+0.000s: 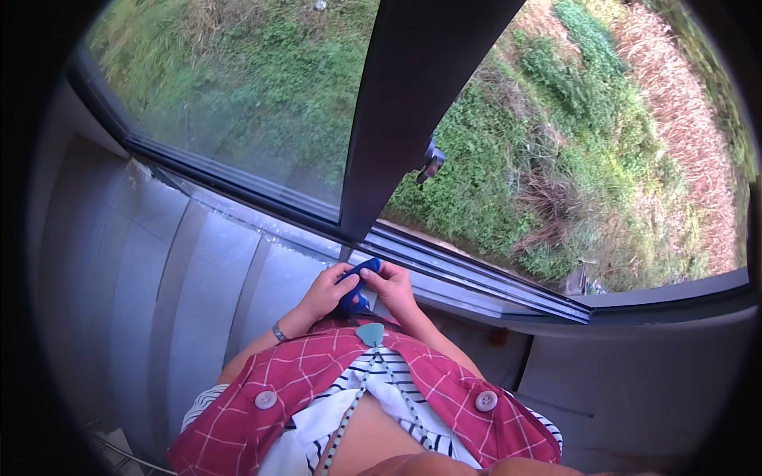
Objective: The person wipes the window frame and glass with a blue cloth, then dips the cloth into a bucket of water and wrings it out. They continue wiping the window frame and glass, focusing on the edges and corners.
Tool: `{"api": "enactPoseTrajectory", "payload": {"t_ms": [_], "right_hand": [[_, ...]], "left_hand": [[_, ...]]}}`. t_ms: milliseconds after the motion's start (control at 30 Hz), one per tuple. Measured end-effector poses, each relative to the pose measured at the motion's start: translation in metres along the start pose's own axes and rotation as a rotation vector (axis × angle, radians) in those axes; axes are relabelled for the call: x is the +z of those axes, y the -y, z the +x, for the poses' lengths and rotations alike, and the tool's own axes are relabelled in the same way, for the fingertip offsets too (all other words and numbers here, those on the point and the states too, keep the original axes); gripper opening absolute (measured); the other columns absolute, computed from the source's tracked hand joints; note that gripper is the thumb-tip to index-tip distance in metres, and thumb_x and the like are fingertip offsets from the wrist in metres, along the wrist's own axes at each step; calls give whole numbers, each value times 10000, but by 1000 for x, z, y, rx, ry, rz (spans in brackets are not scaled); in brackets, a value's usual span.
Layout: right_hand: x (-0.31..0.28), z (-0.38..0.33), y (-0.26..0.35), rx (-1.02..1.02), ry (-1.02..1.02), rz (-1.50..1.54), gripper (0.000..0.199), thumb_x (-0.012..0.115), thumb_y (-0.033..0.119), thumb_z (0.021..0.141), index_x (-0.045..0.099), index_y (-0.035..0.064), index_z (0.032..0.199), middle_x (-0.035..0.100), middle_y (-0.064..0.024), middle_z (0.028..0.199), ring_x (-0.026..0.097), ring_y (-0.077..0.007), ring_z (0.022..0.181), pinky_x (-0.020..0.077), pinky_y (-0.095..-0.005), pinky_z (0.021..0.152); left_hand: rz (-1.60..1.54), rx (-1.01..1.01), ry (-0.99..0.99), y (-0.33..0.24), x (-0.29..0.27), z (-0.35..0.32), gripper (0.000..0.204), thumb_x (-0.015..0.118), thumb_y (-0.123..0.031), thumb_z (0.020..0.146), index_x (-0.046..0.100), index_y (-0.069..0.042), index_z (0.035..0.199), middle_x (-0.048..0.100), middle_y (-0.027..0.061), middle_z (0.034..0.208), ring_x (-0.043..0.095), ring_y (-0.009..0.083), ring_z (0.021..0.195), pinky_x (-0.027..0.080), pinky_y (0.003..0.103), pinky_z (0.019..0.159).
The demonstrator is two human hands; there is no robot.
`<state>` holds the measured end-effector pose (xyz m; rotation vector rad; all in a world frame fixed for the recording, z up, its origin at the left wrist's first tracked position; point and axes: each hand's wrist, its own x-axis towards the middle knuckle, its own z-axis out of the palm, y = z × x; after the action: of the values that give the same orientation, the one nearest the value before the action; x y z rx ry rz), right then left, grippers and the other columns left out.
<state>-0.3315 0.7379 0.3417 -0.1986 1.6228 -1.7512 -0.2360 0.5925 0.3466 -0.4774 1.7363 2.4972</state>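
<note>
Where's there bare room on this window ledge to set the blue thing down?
The pale sill left of the left hand looks bare, bordered by the window's bottom rail above and the wall panels below. The track right of the right hand is narrow and ridged. It's crowded in the middle, where both hands hold the blue object under the dark frame post.
</note>
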Motion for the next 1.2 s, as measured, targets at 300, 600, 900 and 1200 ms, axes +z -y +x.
{"api": "enactPoseTrajectory", "payload": {"t_ms": [300,600,900,1200], "right_hand": [[-15,16,-42,17,81,-120,236,661,250,887,635,17,872,582,21,695,484,-49,606,401,-222,534],[-63,30,-28,-65,-33,-587,213,638,236,851,659,37,921,638,-68,706,571,-124,606,459,-290,575],[-79,25,-34,-18,22,-710,205,619,245,831,678,78,935,685,-116,867,659,-280,810,510,-371,729],[-95,28,-54,-124,49,-825,224,580,256,846,681,111,984,679,-135,887,644,-313,855,505,-410,769]], "left_hand": [[-17,-191,-371,20,-1,2,229,586,-236,919,594,-19,849,612,66,642,563,105,526,446,229,477],[-35,-159,-654,12,-29,51,258,626,-242,879,579,-20,756,572,65,594,527,135,442,410,264,401],[30,-88,-854,17,-60,85,179,637,-124,829,566,3,724,584,68,595,543,127,432,407,253,382],[568,58,-931,48,-19,92,156,652,-104,790,632,47,757,626,87,597,595,136,484,460,300,498]]}}
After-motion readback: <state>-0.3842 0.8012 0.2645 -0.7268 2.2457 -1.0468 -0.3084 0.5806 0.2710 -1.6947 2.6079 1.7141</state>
